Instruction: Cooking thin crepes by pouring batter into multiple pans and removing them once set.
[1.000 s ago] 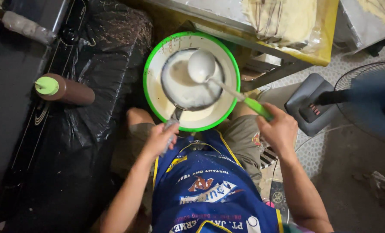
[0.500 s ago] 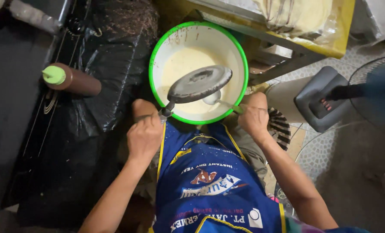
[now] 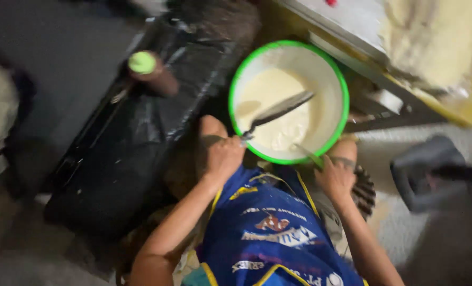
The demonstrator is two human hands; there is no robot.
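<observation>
A white bucket with a green rim point(image 3: 342, 90) holds pale batter point(image 3: 278, 111). My left hand point(image 3: 222, 156) grips the handle of a small round pan point(image 3: 281, 108), tilted steeply over the batter. My right hand point(image 3: 334, 177) holds the green handle of a ladle point(image 3: 307, 156) whose bowl is sunk in the batter, out of sight. Both hands sit at the bucket's near rim, above my blue apron point(image 3: 267, 233). The picture is blurred.
A brown squeeze bottle with a green cap point(image 3: 151, 71) stands on a surface covered in black plastic point(image 3: 124, 153) at the left. A yellow table edge point(image 3: 447, 106) lies behind the bucket. A dark fan base point(image 3: 432, 169) stands at the right.
The ladle, held above the pan a second ago, has gone down into the batter. The pan has tipped from flat to steeply tilted. The view has swung, so the bucket sits further right.
</observation>
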